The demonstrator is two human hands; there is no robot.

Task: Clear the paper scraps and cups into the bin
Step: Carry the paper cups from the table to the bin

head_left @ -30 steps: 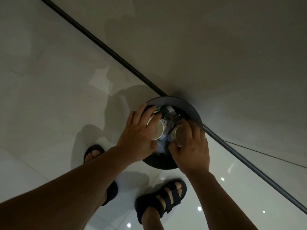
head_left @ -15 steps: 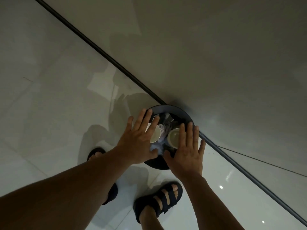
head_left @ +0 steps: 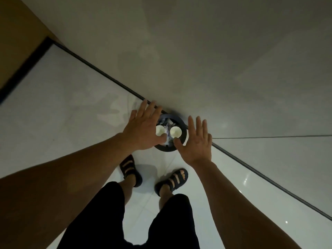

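Step in hand: by my reading the drop is made, and what remains is a check that the load sits safely inside.
Left hand (head_left: 143, 130): flat, palm down, fingers (head_left: 142, 109) spread wide and holding nothing.
Right hand (head_left: 195, 141): also flat with its fingers (head_left: 191, 123) spread wide and holding nothing.
Round dark bin (head_left: 181, 122): on the glossy white tiled floor (head_left: 71, 114) at the foot of the grey wall (head_left: 233, 69), below and between the two sets of fingers.
Left white paper cup (head_left: 160, 131): upright in the bin, mouth up, partly hidden under the left thumb.
Right white paper cup (head_left: 175, 132): upright beside the first, just past the right thumb tip.
Crumpled pale paper scraps (head_left: 168, 125): packed between and behind the cups; they look light and springy.
Fill level: the cups seem to ride high on the scraps, near the rim, though depth is hard to judge from above.
Doing it well: press the cups down lightly with flat fingers if they stand proud, then lift both hands straight up so nothing is dragged out.
Risk: a sideways brush could tip a cup over the rim.
Dark strapped sandals (head_left: 176, 179): on the floor, on the near side of the bin from the fingers.
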